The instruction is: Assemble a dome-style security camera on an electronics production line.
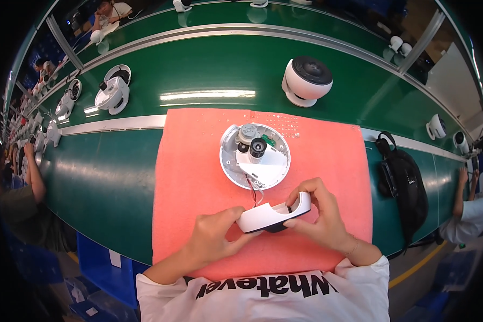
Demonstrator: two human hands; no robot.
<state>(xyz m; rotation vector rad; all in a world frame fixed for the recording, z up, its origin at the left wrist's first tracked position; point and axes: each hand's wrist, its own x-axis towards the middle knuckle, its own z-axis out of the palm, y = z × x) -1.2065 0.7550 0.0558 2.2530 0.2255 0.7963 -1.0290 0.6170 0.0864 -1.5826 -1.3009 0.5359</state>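
Note:
Between my two hands I hold a white curved plastic cover with a round notch in its upper edge and a dark underside. My left hand grips its left end, thumb on top. My right hand grips the right end, fingers curled over the rim of the notch. Just beyond, a round white camera housing lies with its inside up on the pink foam mat. A black lens and a silver motor sit inside it. Thin wires run from the housing toward the cover.
Several tiny screws lie on the mat's far edge. Behind it, a white camera with a black front stands on the green conveyor. Half-assembled units stand at left. A black bag lies at right. Co-workers sit on both sides.

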